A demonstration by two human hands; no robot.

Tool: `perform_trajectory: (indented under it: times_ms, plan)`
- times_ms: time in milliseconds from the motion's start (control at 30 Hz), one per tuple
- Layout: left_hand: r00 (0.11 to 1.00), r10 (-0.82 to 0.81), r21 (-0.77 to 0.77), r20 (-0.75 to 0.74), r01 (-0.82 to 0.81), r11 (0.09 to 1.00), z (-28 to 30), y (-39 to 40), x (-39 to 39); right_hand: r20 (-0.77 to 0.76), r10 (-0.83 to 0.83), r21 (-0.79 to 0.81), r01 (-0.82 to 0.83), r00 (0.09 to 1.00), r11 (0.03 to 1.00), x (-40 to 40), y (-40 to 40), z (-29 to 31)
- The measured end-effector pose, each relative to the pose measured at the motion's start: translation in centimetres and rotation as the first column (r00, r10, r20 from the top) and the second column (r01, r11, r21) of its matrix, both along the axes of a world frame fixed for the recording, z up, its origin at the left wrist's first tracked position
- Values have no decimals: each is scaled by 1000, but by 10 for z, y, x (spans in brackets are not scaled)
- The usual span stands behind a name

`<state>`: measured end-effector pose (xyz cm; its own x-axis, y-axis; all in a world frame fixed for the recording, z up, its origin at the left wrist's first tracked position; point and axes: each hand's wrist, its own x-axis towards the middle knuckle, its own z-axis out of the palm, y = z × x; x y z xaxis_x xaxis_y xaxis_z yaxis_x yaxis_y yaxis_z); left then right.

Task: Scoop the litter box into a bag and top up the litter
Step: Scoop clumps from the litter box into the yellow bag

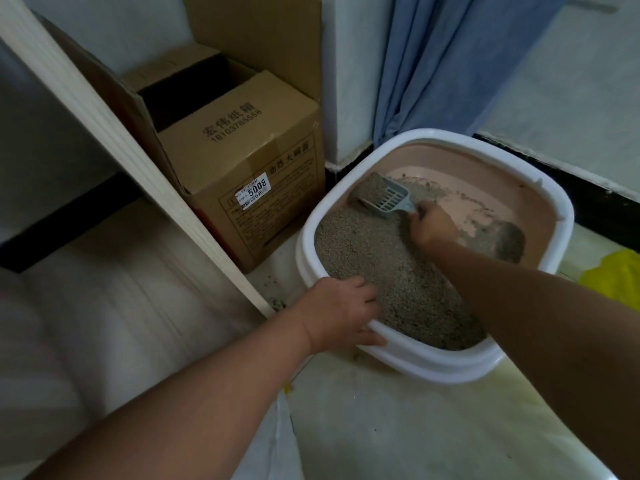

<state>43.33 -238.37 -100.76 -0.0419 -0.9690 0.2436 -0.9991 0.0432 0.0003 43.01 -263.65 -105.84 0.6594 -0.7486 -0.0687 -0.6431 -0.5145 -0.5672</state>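
A white litter box (433, 363) with a pink inner tub stands on the floor by the wall. Grey-brown litter (388, 268) is heaped toward its near left side, and bare pink bottom shows at the far right. My left hand (341, 311) grips the box's near left rim, thumb outside and fingers curled over the edge. My right hand (433, 225) holds the handle of a grey slotted scoop (386, 195), whose head lies at the far left of the tub with litter piled in it.
A cardboard box (249, 161) stands left of the litter box, against a slanted wooden board (138, 161). A blue curtain (443, 64) hangs behind. A yellow bag (620, 278) lies at the right. A whitish bag (277, 445) shows at the bottom. Spilled litter grains dot the floor.
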Motion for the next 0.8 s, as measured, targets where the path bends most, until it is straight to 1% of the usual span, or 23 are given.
perform_trajectory:
  times_ms: [133,233,333,400,500,800]
  plan:
    - [1000,4,52,-25,-2,999,0,0,-1,40,30,-12,-30,999,999,-9,5,3]
    - [1000,22,134,4,-22,991,6,0,-2,62,47,-27,-45,997,999,-22,11,13]
    - [992,108,323,59,-122,938,18,-2,-10,70,54,-20,-53,996,998,-39,13,22]
    - [985,147,398,86,-169,902,26,-4,-14,70,63,-22,-61,996,998,-51,13,29]
    - [980,157,440,125,-196,876,34,-6,-19,85,113,-31,-111,990,993,-73,12,39]
    - [973,110,593,204,-212,776,62,-27,-26,45,201,-98,-196,978,976,-136,12,70]
